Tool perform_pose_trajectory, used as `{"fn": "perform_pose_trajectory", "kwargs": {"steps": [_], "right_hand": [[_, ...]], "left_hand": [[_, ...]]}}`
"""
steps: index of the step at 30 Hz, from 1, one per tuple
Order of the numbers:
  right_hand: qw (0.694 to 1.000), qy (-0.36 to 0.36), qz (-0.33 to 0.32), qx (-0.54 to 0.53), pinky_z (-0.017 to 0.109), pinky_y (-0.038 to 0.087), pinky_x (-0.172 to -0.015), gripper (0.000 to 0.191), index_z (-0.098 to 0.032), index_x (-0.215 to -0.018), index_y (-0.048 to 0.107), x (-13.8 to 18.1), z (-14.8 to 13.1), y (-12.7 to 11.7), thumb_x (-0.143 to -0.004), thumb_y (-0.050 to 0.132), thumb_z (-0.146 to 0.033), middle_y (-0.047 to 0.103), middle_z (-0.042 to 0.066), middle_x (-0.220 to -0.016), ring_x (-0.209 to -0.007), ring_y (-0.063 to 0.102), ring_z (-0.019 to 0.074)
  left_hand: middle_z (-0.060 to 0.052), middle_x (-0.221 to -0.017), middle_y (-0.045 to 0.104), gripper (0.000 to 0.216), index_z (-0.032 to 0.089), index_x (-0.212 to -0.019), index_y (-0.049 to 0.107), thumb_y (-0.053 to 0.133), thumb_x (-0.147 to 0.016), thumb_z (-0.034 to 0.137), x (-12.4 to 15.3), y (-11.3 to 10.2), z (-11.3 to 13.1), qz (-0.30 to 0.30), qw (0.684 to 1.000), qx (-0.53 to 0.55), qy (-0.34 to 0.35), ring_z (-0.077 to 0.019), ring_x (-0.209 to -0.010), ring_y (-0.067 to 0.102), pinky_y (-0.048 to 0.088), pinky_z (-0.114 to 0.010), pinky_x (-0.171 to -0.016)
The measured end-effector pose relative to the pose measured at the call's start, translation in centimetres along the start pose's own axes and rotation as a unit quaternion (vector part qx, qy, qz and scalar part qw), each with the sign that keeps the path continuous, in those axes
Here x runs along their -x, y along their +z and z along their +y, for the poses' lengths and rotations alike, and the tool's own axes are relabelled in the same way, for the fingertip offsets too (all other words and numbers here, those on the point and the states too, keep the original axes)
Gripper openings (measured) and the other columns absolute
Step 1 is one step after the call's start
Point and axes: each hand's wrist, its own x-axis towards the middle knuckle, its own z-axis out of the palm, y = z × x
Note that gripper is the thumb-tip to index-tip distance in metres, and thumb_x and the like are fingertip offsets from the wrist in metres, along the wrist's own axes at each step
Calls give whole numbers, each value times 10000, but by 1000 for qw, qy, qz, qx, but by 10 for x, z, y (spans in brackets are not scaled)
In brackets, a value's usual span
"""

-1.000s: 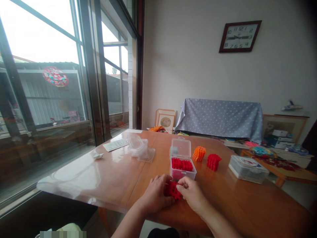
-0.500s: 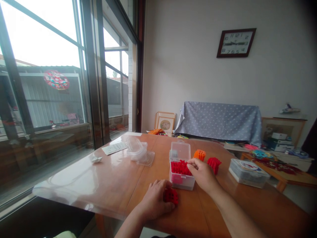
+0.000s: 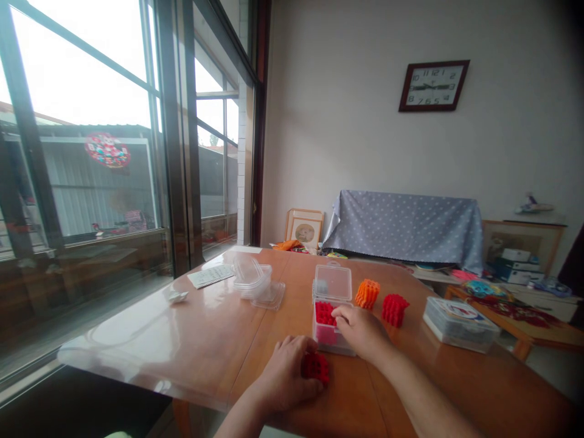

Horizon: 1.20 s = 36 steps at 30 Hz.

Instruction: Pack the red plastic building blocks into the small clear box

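Observation:
My left hand (image 3: 286, 371) is wrapped round a small red studded plastic block (image 3: 317, 367) resting on the table, with the thumb in front and the fingers behind. My right hand (image 3: 362, 331) reaches over the right side of an open clear plastic box (image 3: 343, 347). Its thumb and forefinger are pressed together at the red plastic pieces (image 3: 325, 312) inside; whatever they pinch is hidden. Pink shows through the lower front of the box, and its clear lid (image 3: 334, 281) stands up at the back. Beyond my right hand stand an orange ribbed bundle (image 3: 367, 294) and a red ribbed bundle (image 3: 395, 310).
A closed clear box (image 3: 460, 325) sits on the right of the wooden table (image 3: 255, 359). Stacked clear containers (image 3: 255, 281), a printed sheet (image 3: 210, 275) and a crumpled white scrap (image 3: 176, 295) lie to the left. Windows line the left side.
My right hand has moved left and slightly down over the red pieces, away from the orange bundle. The left hand keeps its grip on the red block. The view has tilted slightly.

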Motion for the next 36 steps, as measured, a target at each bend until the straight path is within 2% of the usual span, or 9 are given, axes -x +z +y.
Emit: {"fn": "perform_pose_trajectory", "kwargs": {"steps": [12,15,18,22,24,30,33,36], "right_hand": [[1000,0,6,-4,302,480,-819,278,-289,-1039,770,4,2,1,-926,517,-286,785,36,-1043,-985,719,218],[998,-19,44,-37,309,493,-832,275,-266,-1049,755,9,0,-2,-936,505,-279,777,41,-1046,-980,711,221],[989,-39,114,-82,322,499,-875,274,-249,-1063,728,20,-3,-1,-955,479,-281,769,45,-1054,-1000,698,223],[976,-29,164,-143,318,505,-883,252,-244,-1060,705,42,-7,6,-968,480,-311,763,45,-1049,-983,697,219],[975,-24,147,-162,313,508,-883,248,-245,-1064,701,55,-12,13,-973,480,-311,762,44,-1043,-978,700,216],[987,-3,37,-156,313,522,-811,247,-248,-1024,716,80,-26,37,-966,489,-324,747,45,-976,-862,702,212],[988,8,22,-154,330,521,-805,257,-244,-1055,714,81,-27,45,-961,503,-356,739,59,-993,-868,696,222],[980,24,27,-198,332,517,-796,204,-230,-985,695,76,-27,50,-936,532,-343,726,58,-957,-855,687,216]], "left_hand": [[-30,-1193,626,563,276,-1150,602,821,-631,295,-1,2,-4,-2,1000,-5,8,-292,-1131,526,414,-382,-969],[-34,-1159,623,538,265,-1129,598,803,-632,271,-1,1,-2,0,1000,-8,9,-286,-1109,531,418,-380,-967],[-33,-1121,624,505,258,-1111,593,773,-639,239,-1,1,0,3,1000,-6,11,-277,-1083,540,418,-382,-972],[-35,-1124,627,504,259,-1113,594,753,-636,210,-1,4,-2,12,1000,1,11,-275,-1086,542,420,-379,-972],[-38,-1125,629,511,262,-1113,598,765,-632,215,-2,5,-4,12,1000,1,6,-278,-1084,543,421,-384,-966],[-30,-1189,633,571,281,-1200,580,771,-667,210,-1,1,-4,7,1000,21,10,-285,-1136,532,402,-409,-999],[-21,-1248,634,559,294,-1225,562,759,-708,207,1,-2,-5,3,998,54,24,-279,-1175,527,380,-414,-1042],[-21,-1294,620,549,298,-1249,546,754,-747,223,3,-3,-7,9,995,80,50,-272,-1202,522,378,-403,-1055]]}}
